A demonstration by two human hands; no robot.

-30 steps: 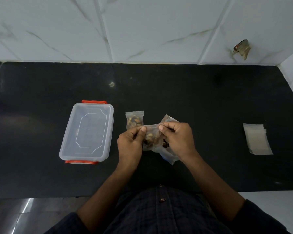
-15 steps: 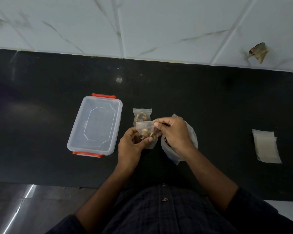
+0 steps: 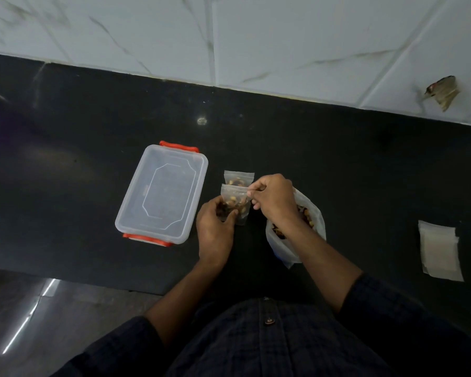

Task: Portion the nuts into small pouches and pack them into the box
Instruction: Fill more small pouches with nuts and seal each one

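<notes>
- We hold a small clear zip pouch of mixed nuts (image 3: 234, 203) just right of the clear plastic box with orange clips (image 3: 162, 194), its long axis running away from us and the zip strip at the far end.
- Our left hand (image 3: 215, 227) curls round the pouch's lower half; our right hand (image 3: 273, 200) pinches the right end of the zip strip, apparently pressing it closed, though the seal itself is too small to judge.
- A second filled pouch (image 3: 239, 178) lies on the black counter (image 3: 337, 164) just beyond it.
- The large clear bag of nuts (image 3: 314, 225) sits further right of the box, under our right wrist.
- The box lies to the left, lid on, nearer our left hand.
</notes>
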